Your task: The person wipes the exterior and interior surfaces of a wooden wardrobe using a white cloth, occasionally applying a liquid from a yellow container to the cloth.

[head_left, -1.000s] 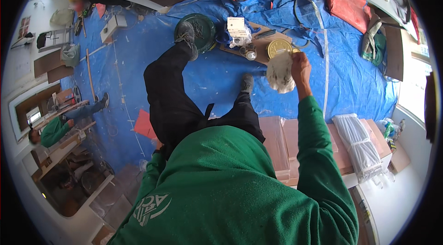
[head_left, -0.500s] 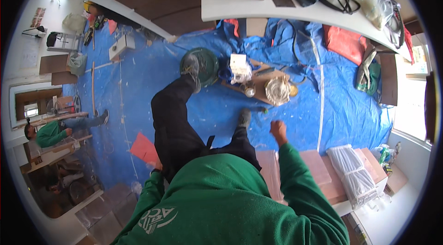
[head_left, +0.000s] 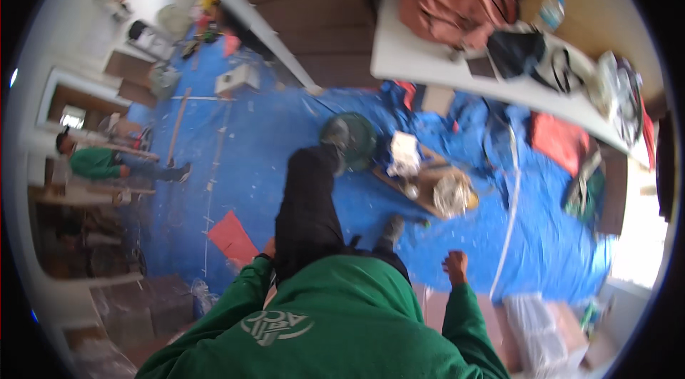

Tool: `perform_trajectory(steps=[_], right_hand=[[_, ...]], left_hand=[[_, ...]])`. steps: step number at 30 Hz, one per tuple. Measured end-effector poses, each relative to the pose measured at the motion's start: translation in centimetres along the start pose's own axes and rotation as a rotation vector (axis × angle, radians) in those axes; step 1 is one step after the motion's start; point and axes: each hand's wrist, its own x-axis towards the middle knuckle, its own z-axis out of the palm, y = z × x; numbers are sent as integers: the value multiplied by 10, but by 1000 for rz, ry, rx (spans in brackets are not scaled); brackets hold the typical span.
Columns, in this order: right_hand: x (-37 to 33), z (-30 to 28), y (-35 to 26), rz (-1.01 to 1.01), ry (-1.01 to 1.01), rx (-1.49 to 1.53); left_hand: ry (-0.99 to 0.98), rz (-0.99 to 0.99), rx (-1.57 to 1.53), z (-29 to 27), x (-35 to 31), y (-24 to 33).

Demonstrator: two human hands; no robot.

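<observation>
My right hand is held out over the blue tarp, fingers curled in, with nothing visible in it. My left hand hangs beside my left thigh; its fingers are mostly hidden. Near it, a flat red sheet lies on the tarp. My left foot is up at a dark green round tub, which partly surrounds the shoe. Right of the tub, a brown board carries a foil-lined round container, a white box and a small cup.
A white table at the back holds a salmon bag and dark bags. Wrapped white bundles lie at the lower right. A white box stands on the tarp at the back left. Another person in green is at the far left.
The view has turned, shifting the room down and mostly right. My right hand is slightly lower and further right in the picture, still curled. My left hand now shows a little beside the thigh.
</observation>
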Motion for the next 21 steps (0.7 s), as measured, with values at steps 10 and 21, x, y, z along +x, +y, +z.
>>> perform_trajectory(steps=[10, 21], right_hand=[[18, 27, -72, -6, -137, -25], [-21, 28, -62, -39, -250, -237]], left_hand=[[131, -187, 78, 41, 11, -10], [163, 15, -39, 71, 12, -57]])
